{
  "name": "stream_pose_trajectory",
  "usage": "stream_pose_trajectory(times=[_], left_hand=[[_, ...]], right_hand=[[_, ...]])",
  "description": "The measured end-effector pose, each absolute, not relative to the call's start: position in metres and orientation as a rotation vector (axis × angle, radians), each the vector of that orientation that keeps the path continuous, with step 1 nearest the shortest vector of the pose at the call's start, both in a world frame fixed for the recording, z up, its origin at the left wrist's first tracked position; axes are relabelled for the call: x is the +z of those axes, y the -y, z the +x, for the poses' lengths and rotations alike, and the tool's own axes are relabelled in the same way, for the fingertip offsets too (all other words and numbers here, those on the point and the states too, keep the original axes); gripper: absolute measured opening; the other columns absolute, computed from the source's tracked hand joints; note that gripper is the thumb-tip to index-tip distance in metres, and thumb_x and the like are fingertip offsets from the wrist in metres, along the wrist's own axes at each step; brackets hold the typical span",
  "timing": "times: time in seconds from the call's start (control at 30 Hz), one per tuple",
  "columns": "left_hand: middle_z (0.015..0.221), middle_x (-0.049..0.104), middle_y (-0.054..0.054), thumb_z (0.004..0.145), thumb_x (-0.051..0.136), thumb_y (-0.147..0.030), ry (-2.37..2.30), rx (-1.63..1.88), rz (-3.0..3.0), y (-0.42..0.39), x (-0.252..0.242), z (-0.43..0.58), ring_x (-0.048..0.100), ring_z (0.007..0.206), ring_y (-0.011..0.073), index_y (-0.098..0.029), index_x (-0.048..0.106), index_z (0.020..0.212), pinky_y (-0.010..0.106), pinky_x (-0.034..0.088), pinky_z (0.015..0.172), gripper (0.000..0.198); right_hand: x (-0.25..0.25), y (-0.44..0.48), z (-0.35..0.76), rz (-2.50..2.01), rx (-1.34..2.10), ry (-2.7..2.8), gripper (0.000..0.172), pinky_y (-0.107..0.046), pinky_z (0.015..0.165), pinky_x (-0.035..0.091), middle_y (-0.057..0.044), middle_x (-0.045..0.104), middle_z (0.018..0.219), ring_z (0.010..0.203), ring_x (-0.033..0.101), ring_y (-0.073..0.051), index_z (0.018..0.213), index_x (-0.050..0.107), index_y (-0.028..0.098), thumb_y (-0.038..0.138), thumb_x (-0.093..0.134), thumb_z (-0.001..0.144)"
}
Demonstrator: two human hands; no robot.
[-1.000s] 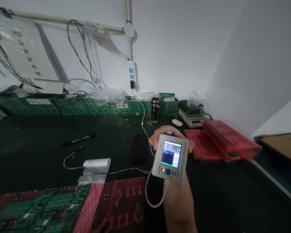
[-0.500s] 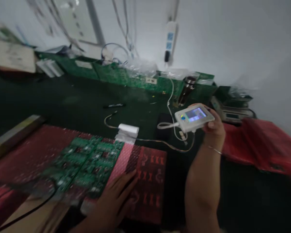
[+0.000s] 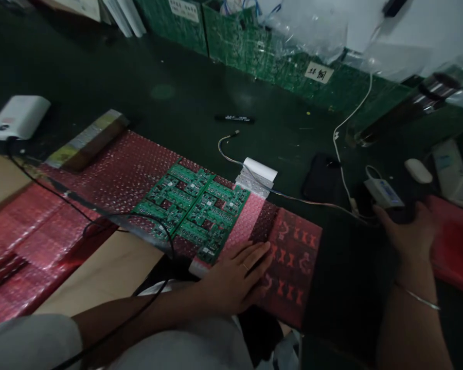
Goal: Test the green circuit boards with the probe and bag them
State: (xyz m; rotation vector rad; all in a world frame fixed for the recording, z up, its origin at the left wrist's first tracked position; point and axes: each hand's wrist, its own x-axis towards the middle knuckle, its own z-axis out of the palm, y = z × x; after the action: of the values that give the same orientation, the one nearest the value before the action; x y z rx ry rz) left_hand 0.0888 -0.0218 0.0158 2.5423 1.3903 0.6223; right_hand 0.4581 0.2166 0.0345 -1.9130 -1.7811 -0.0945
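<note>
My left hand (image 3: pixel 235 275) lies flat, fingers stretched, on a pink bubble-wrap sheet (image 3: pixel 131 167), just below a panel of green circuit boards (image 3: pixel 193 203) and beside a dark red patterned sheet (image 3: pixel 295 257). My right hand (image 3: pixel 409 231) is low over the dark table at the right. Its thumb and fingertips are on a small white handheld device (image 3: pixel 384 192) with a cable, which sits at or just above the tabletop. The far side of that grip is hidden.
A black phone (image 3: pixel 322 182), a white block on a perforated strip (image 3: pixel 256 174) and a black marker (image 3: pixel 234 118) lie mid-table. A tilted flask (image 3: pixel 409 110), a scale (image 3: pixel 459 180), red bags (image 3: pixel 455 252), green bins (image 3: pixel 235 41), a white box (image 3: pixel 17 117) and cardboard (image 3: pixel 111 267) ring them.
My right hand has turned the handheld device flat and lowered it from chest height toward the table. My left hand has come into view and settled on the bubble wrap. My head has tipped down.
</note>
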Motion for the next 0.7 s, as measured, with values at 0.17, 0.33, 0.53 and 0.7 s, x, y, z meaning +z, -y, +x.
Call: stream_pose_trajectory(times=[0.17,0.33,0.53,0.7], left_hand=[[0.149,0.054,0.015,0.104,0.039,-0.035,-1.386,0.668,2.542,0.021,0.02,0.088,0.049,0.137,0.0246,-0.008,0.052,0.141,0.039,0.036,0.118,0.048],[0.151,0.052,0.015,0.104,0.038,-0.037,-1.389,0.633,2.545,0.02,0.019,0.086,0.049,0.137,0.0259,-0.008,0.052,0.141,0.041,0.035,0.117,0.05],[0.151,0.05,0.018,0.101,0.045,-0.039,-1.344,0.632,2.563,0.021,0.014,0.085,0.045,0.141,0.0282,-0.006,0.054,0.14,0.042,0.029,0.121,0.051],[0.152,0.049,0.018,0.1,0.05,-0.04,-1.367,0.666,2.556,0.021,0.011,0.087,0.044,0.141,0.028,-0.007,0.055,0.14,0.042,0.028,0.121,0.052]], right_hand=[[0.059,-0.114,0.392,-1.885,-0.038,1.756,0.079,-0.054,0.095,0.05,-0.023,0.067,0.113,0.108,0.064,-0.037,0.124,0.066,0.009,0.076,0.057,0.082],[0.049,-0.025,0.338,-2.026,0.478,1.765,0.076,-0.04,0.074,0.056,-0.013,0.066,0.106,0.081,0.066,-0.024,0.124,0.061,0.016,0.074,0.066,0.076],[0.048,0.0,0.319,-2.181,0.644,1.617,0.092,-0.037,0.076,0.055,-0.011,0.066,0.114,0.081,0.067,-0.021,0.15,0.041,0.02,0.073,0.065,0.079],[0.052,-0.006,0.316,-2.153,0.82,1.513,0.097,-0.035,0.076,0.056,-0.011,0.069,0.114,0.085,0.069,-0.022,0.156,0.033,0.019,0.068,0.067,0.08]])
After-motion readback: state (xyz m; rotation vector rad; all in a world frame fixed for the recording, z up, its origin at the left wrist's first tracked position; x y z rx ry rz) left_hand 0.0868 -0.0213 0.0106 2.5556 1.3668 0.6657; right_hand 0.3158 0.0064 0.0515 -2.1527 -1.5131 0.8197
